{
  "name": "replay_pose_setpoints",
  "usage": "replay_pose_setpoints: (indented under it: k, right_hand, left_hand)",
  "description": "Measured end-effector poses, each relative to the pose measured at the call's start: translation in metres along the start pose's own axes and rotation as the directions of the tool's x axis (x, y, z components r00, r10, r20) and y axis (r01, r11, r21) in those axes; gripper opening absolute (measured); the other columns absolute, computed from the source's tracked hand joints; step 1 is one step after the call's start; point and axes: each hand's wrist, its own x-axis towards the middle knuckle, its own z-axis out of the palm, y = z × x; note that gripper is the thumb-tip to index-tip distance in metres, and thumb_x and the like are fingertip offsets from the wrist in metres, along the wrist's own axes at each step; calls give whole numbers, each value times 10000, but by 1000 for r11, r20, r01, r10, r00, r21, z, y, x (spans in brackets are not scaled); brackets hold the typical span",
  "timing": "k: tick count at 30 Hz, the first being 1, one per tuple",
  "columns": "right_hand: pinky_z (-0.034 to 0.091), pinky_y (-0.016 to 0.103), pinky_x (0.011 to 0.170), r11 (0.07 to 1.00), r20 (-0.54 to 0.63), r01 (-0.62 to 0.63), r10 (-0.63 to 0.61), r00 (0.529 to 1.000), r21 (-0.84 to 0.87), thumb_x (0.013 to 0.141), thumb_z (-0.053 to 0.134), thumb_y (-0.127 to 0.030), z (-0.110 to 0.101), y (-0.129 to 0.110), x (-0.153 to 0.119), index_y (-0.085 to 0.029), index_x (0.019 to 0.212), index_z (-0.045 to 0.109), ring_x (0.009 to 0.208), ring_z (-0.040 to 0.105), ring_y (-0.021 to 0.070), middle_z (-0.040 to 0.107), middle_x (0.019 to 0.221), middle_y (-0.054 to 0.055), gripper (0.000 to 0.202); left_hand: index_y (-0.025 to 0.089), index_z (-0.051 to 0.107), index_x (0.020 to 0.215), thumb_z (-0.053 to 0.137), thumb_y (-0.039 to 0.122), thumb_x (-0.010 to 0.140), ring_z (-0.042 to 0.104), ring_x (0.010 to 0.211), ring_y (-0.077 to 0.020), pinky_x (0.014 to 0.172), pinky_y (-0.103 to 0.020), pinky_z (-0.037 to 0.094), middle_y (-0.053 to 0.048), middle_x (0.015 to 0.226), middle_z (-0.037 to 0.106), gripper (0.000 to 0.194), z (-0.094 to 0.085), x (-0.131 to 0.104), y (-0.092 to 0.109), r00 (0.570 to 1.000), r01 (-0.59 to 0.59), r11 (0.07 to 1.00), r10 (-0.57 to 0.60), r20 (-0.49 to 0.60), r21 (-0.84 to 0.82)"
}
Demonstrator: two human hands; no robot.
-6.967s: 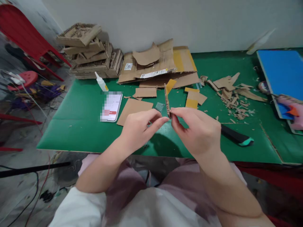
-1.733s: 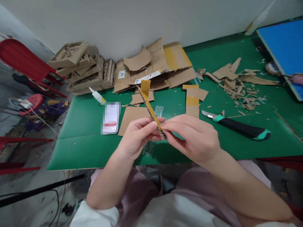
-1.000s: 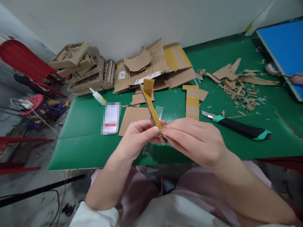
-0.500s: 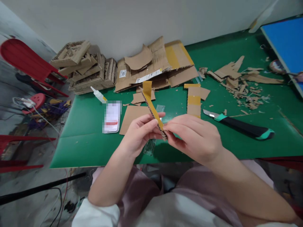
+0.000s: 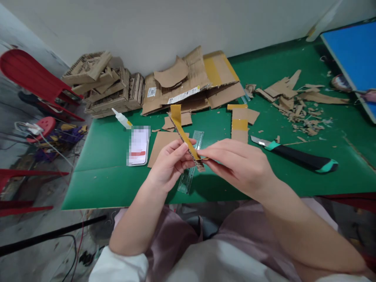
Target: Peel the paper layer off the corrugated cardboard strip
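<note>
Cardboard strip with yellow tape along its face is slanting in the air above the green table. The left hand is holding it between thumb and fingers, and the right hand is pinching a thin edge at its near end, fingertips drawn together. At the far end, a flap of the tape is standing up. A clear ruler is lying below the left hand. A knife is resting right of the right hand, its blade showing, and a phone is lying on the left, near a flat cardboard piece.
</note>
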Motion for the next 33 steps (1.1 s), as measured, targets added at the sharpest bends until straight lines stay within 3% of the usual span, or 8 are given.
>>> replay_pose_setpoints:
  k: [12,21,33]
  right_hand:
    - [552,263,699,1000,42,19,-19,999,9,850,525,-90,-4,2,-2,-111,932,612,779,656,149,711,859,86,121]
    - [538,246,662,986,0,114,-115,993,-118,821,556,-83,-3,0,-1,-153,821,578,716,642,139,691,748,52,73]
    - [536,237,670,999,8,-9,10,1000,-45,840,516,-98,1,-1,0,-175,868,582,723,645,130,697,782,33,105]
  left_hand:
    - [157,690,832,799,315,630,651,565,-57,506,-92,516,27,666,705,280,-3,0,-3,998,47,999,-47,36,-9]
    - [155,695,833,786,344,636,632,557,-47,548,-103,522,27,660,687,288,-2,0,-4,999,45,999,-45,6,11]
    - [157,676,867,761,376,652,644,593,-63,556,-121,524,17,701,694,318,-2,1,-5,998,64,997,-64,11,41]
